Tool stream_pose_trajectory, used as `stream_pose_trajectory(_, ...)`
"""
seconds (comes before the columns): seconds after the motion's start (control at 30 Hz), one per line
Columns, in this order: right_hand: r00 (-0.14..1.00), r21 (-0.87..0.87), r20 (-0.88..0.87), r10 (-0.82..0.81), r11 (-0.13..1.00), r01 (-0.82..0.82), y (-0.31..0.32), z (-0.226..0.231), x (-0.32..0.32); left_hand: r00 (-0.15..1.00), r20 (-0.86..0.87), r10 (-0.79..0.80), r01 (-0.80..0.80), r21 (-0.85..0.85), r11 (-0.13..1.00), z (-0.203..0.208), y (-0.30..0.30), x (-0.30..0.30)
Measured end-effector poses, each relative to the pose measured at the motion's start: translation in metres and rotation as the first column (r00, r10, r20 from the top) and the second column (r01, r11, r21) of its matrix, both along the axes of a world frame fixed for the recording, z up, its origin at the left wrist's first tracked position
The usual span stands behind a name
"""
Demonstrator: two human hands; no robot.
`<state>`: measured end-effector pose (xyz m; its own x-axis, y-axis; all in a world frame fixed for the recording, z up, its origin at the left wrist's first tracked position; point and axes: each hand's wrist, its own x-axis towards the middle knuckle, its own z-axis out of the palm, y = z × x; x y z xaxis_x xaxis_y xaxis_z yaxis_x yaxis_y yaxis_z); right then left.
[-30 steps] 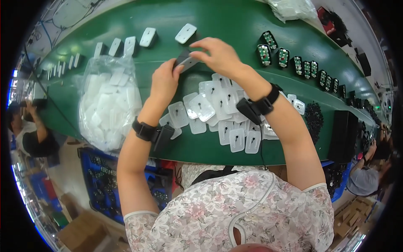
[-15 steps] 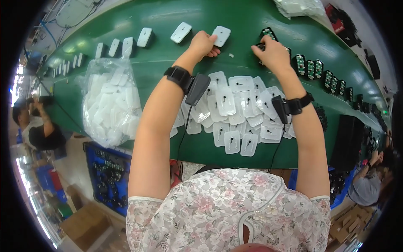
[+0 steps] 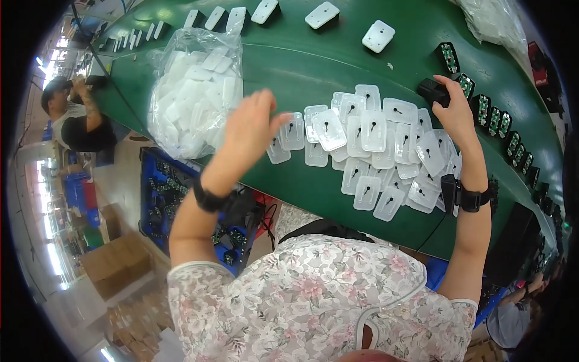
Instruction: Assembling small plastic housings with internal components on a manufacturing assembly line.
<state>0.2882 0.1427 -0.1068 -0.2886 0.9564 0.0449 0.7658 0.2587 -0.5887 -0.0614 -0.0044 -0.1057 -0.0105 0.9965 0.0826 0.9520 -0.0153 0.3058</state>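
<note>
My left hand (image 3: 248, 128) hangs between the plastic bag and the loose covers, fingers apart and holding nothing. White plastic covers fill the clear bag (image 3: 158, 99) beside it. Between the thumb and fingers of my right hand (image 3: 456, 114) is a black housing (image 3: 433, 92), its dark outer side showing and its inside hidden. A pile of translucent white covers (image 3: 374, 133), each with a small black piece on it, spreads over the green table between my hands. Beyond the pile stands a housing closed with a white cover (image 3: 379, 36).
More white-covered housings (image 3: 265, 11) line the table's far left. Open black housings with green circuit boards (image 3: 482, 110) run down the right. Another clear bag (image 3: 491, 24) lies at the far right. A blue crate (image 3: 158, 175) stands below the table's left edge. A co-worker (image 3: 78, 114) sits at left.
My left hand has let go of the white-covered housing and come back toward the bag. My right hand has drawn a black housing away from the row. The view has turned left.
</note>
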Motion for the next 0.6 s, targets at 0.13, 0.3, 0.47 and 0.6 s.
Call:
stream_pose_trajectory(0.13,0.994,0.049,0.109,-0.007,0.999,0.002,-0.003,-0.001,-0.007,0.996,0.083,-0.018,0.012,0.074,0.997,-0.023,-0.042,0.026)
stream_pose_trajectory(0.3,0.99,0.07,0.142,-0.002,0.998,-0.008,-0.004,-0.002,-0.003,0.993,0.094,0.066,-0.081,0.162,0.983,-0.035,-0.046,0.029)
stream_pose_trajectory(0.47,0.984,0.012,0.176,-0.034,0.999,0.032,0.0,0.006,-0.002,0.999,0.026,0.041,-0.047,0.302,0.952,-0.043,-0.027,0.01)
stream_pose_trajectory(0.6,0.998,0.184,-0.062,-0.03,0.982,0.041,0.001,0.021,-0.019,0.994,0.073,0.083,-0.102,0.306,0.947,-0.044,-0.01,0.012)
